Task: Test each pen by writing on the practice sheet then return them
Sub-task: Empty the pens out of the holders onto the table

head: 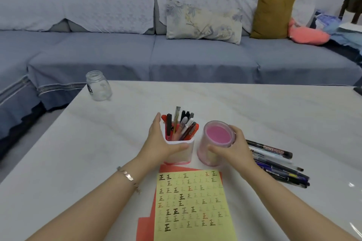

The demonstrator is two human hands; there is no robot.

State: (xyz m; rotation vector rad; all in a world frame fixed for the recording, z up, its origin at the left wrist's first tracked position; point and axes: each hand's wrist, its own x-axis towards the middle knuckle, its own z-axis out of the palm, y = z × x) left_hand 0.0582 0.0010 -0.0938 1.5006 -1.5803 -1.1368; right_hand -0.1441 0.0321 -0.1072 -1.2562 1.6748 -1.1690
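While left hand (158, 141) grips pen holder (186, 155) | practice sheet (194, 205) yellow, part-filled

yellow practice sheet (193, 204) with black and red characters sits on red paper (146, 226), pink cup (216, 140), blue-grey sofa (156, 55), mustard cushion (272, 14).

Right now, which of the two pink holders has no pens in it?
The round holder gripped by the right hand: its pink bottom shows bare. The square holder in the left hand, beside it, is packed with pens.
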